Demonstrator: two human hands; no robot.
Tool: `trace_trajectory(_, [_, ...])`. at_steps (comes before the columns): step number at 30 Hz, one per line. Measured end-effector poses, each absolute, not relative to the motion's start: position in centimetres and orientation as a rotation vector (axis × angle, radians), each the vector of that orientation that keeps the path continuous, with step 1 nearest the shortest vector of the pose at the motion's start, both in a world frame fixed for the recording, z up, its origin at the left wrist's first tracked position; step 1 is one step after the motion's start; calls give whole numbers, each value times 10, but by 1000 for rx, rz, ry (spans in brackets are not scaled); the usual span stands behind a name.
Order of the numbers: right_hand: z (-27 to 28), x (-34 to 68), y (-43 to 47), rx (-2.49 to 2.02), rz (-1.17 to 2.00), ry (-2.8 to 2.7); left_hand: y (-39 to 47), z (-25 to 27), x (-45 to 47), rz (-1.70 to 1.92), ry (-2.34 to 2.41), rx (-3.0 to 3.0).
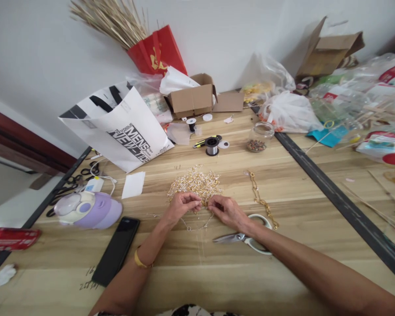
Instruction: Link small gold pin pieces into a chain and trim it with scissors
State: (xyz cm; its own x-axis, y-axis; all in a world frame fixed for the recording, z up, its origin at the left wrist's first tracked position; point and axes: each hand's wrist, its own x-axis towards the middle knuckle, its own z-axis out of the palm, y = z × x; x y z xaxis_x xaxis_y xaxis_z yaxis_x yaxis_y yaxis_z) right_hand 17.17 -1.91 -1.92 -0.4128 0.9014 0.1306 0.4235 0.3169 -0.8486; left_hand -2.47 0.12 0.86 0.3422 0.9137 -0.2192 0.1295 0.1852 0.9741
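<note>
Fingertips pinched, my left hand (pixel 185 206) and my right hand (pixel 226 210) face each other at the near edge of a heap of gold and clear beaded pieces (pixel 197 180). A thin silvery chain (pixel 204 226) with a small ring loops down between them, its ends running up to my fingers. Exactly what sits between the fingertips is too small to make out. Beneath my right wrist lie scissors (pixel 229 238) with pale handles, blades pointing left. Off to the right of that hand, a gold chain (pixel 256 193) is stretched out on the table.
Behind the heap stand a wire spool (pixel 212 146), a yellow-black cutter (pixel 200 143) and a jar of beads (pixel 258 139). On the left are a white paper bag (pixel 118 131), a purple-white device (pixel 98 211) and a phone (pixel 116 251). Cardboard box (pixel 192 100) and plastic bags (pixel 288 112) line the back.
</note>
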Motion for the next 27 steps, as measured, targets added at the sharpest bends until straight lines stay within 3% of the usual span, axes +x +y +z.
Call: trace_trajectory(27, [-18,170,-20,-1159,1051,-1925,-9,-6,-10,736,1029,1407])
